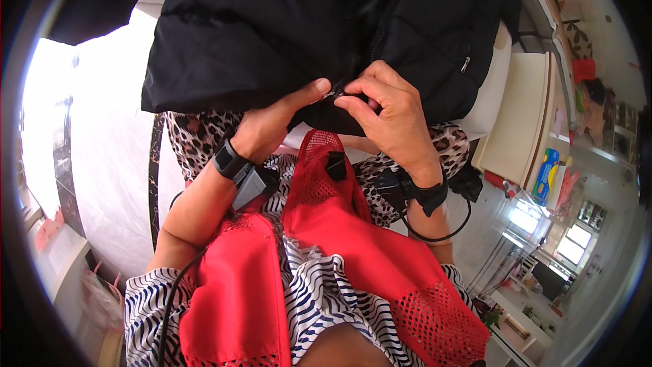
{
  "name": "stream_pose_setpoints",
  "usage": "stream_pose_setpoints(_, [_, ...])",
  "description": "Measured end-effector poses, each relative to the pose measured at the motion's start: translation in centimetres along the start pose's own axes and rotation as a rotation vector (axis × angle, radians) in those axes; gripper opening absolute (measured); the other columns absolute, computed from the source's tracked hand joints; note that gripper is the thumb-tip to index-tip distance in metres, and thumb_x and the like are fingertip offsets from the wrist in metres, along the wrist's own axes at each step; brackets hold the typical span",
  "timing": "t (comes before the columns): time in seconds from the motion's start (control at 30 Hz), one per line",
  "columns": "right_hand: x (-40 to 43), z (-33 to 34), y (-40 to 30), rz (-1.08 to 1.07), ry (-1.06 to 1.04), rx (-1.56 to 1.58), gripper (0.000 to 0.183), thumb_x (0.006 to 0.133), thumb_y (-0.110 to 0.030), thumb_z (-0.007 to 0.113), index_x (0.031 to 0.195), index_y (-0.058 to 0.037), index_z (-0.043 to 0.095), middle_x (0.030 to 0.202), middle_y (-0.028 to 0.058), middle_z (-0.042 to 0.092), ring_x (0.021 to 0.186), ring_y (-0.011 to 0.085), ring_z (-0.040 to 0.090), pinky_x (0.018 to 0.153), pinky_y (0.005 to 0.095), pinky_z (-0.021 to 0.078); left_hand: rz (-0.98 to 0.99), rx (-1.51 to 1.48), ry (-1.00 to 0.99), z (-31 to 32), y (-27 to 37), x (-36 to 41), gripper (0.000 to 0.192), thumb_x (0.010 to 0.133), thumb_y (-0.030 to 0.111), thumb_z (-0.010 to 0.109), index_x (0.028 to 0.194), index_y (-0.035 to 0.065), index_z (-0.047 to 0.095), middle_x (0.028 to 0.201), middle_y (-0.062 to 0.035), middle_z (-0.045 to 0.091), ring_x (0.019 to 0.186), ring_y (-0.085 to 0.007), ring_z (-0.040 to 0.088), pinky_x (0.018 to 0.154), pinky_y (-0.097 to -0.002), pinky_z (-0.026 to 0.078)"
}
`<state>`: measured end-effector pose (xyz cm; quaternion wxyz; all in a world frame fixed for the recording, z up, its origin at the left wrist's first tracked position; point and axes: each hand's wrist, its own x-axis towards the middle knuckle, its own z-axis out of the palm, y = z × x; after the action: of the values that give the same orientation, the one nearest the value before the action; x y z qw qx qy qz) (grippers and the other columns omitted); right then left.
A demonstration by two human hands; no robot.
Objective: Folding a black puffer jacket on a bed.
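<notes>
A black jacket [254, 46] lies spread in front of me, its lower hem towards my lap. Down its front runs a dark zipper [379, 43], and a small metal zip pull [465, 64] hangs at a side pocket. At the hem, by the bottom end of the front zipper, my left hand [270, 125] grips the jacket edge, thumb on top. Close beside it, my right hand [395, 109] pinches the zipper end between thumb and fingers. The small fastener parts between my fingertips are mostly hidden.
Both wrists wear black straps with devices; a black cable [448, 238] loops below the right one. A cream cabinet [514, 117] stands at the right, with a blue and yellow box [546, 176] beside it. My red vest [346, 229] hangs loose below my hands.
</notes>
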<state>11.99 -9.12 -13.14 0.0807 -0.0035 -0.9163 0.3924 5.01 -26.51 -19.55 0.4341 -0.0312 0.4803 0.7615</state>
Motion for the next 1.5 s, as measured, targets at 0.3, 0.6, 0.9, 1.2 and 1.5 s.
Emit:
stream_pose_setpoints(0.3, [0.4, -0.9, -0.6, 0.017, -0.087, -0.012, 0.013, 0.081, -0.007, 0.072, 0.086, 0.0025, 0.065, 0.085, 0.0114, 0.056, 0.072, 0.0294, 0.059, 0.065, 0.0365, 0.0482, 0.073, 0.159, 0.039, 0.2, 1.1, -0.8, 0.023, 0.088, 0.019, 0.074, 0.103, 0.0017, 0.070, 0.095, -0.0034, 0.070, 0.084, -0.0120, 0.064, 0.075, -0.0253, 0.052])
stream_pose_setpoints(0.6, [0.2, -0.9, -0.5, 0.014, -0.103, 0.004, 0.014, 0.080, -0.008, 0.073, 0.085, 0.0023, 0.066, 0.084, 0.0112, 0.056, 0.072, 0.0290, 0.059, 0.064, 0.0364, 0.0479, 0.027, -0.078, -0.023, 0.3, -0.6, 0.4, 0.024, 0.090, 0.014, 0.071, 0.110, 0.0007, 0.067, 0.102, -0.0049, 0.069, 0.089, -0.0127, 0.065, 0.080, -0.0264, 0.053])
stream_pose_setpoints(0.9, [0.3, -0.7, -0.4, 0.029, -0.103, 0.027, 0.014, 0.080, -0.008, 0.073, 0.085, 0.0022, 0.066, 0.082, 0.0112, 0.055, 0.070, 0.0286, 0.058, 0.063, 0.0363, 0.0470, 0.038, -0.085, -0.013, 0.6, -0.4, 0.2, 0.026, 0.090, 0.014, 0.071, 0.111, 0.0004, 0.067, 0.103, -0.0051, 0.069, 0.090, -0.0132, 0.065, 0.080, -0.0268, 0.053])
stream_pose_setpoints(1.2, [0.5, -0.8, -0.4, 0.040, -0.104, 0.000, 0.013, 0.080, -0.008, 0.073, 0.085, 0.0017, 0.066, 0.080, 0.0111, 0.056, 0.068, 0.0285, 0.058, 0.061, 0.0360, 0.0472, 0.104, 0.149, -0.022, 0.4, 0.4, -0.3, 0.023, 0.089, 0.014, 0.072, 0.107, 0.0002, 0.070, 0.101, -0.0035, 0.070, 0.087, -0.0123, 0.065, 0.079, -0.0262, 0.053])
stream_pose_setpoints(1.5, [0.7, -1.2, -0.8, 0.105, -0.131, 0.019, 0.021, 0.079, -0.006, 0.075, 0.088, 0.0002, 0.057, 0.080, 0.0081, 0.057, 0.062, 0.0202, 0.055, 0.058, 0.0326, 0.0464, 0.048, 0.410, 0.040, -0.5, 0.4, -0.3, 0.030, 0.088, 0.026, 0.074, 0.103, 0.0002, 0.073, 0.095, -0.0011, 0.070, 0.081, -0.0107, 0.063, 0.075, -0.0250, 0.051])
